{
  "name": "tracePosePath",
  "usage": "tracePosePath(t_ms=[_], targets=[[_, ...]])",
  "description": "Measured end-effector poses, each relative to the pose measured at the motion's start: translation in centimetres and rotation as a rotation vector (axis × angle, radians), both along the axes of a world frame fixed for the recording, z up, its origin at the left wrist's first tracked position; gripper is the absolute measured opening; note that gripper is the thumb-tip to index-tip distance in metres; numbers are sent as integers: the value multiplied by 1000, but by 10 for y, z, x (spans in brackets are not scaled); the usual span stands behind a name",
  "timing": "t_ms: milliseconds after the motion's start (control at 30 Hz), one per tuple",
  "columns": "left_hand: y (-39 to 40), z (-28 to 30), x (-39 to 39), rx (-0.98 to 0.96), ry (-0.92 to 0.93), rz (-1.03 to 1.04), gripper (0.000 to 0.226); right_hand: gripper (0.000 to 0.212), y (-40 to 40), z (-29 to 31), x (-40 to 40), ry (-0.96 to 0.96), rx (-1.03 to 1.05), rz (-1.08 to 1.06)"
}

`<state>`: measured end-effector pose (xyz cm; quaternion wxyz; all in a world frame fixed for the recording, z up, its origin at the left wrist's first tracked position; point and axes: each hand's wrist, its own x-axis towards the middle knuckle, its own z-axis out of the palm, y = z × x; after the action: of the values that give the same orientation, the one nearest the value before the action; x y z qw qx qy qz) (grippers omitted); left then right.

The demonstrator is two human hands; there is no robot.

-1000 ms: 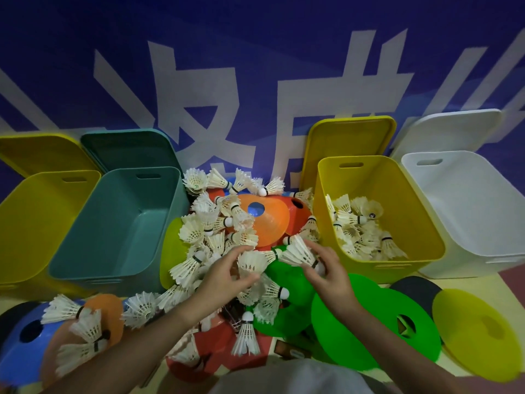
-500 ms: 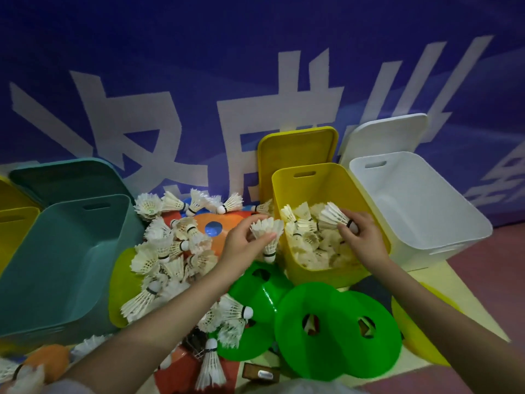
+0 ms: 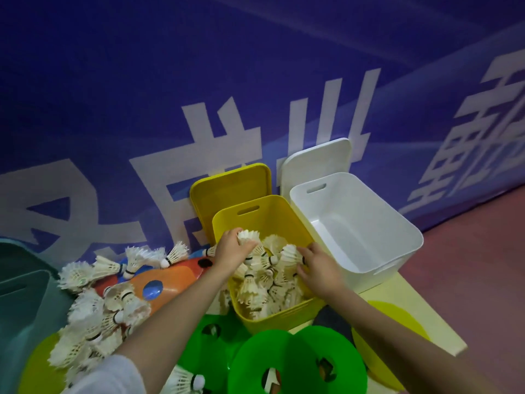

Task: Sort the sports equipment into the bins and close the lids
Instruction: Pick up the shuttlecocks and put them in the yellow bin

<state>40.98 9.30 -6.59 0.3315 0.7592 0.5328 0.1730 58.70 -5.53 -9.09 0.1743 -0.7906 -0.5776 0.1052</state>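
Note:
The open yellow bin (image 3: 284,220) holds a heap of white shuttlecocks (image 3: 261,291). My left hand (image 3: 231,250) is over its left rim and grips a shuttlecock (image 3: 247,235), feathers sticking out to the right. Over the bin's right side, my right hand (image 3: 319,267) pinches another shuttlecock (image 3: 289,251) at its cork end, just above the heap. More loose shuttlecocks (image 3: 99,314) lie piled on the floor to the left. An empty white bin (image 3: 355,223) stands right of the yellow one.
A yellow lid (image 3: 233,189) and a white lid (image 3: 315,157) lean on the blue wall behind their bins. A teal bin (image 3: 22,308) is at far left. Orange (image 3: 173,277), green (image 3: 287,356) and yellow (image 3: 395,322) flat cones lie around the bins.
Both hands moved right from the floor pile to the yellow bin, each carrying a shuttlecock. My view turned right, so the left yellow bin has dropped out of sight.

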Motion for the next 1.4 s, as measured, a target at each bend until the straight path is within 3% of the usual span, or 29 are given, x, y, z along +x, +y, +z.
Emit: tracePosePath(t_ms=[167,433,567,667,733,833,967,1033,1133,1200,1300,1400], targets=[[30,-26,15,-36,241,-62,74,47,4,-2,1,19,-1,-12],[48,-58,26,-52,274,71,69,49,5,-7,5,56,-7,15],[55,-65,25,-70,607,-107,45,49,4,-11,6,54,6,45],[58,-67,25,64,735,-185,57,49,4,-16,7,32,37,67],[58,-62,27,151,648,-189,71,48,5,-15,7,12,33,81],[51,-40,28,322,412,-188,62,46,4,-14,8,4,-5,131],[32,-28,1,593,260,-133,54,43,27,-1,15,213,18,34],[24,-34,-18,506,224,-25,58,40,55,3,17,301,61,-30],[18,-43,-29,155,69,163,58,39,103,-10,8,361,43,-65],[14,-43,-29,32,-10,239,54,39,125,-27,-1,421,2,-94],[11,-41,-29,34,-45,301,52,37,138,-60,-11,397,-101,-92],[9,-40,-31,42,-76,336,51,42,135,-88,-17,233,-235,-65]])
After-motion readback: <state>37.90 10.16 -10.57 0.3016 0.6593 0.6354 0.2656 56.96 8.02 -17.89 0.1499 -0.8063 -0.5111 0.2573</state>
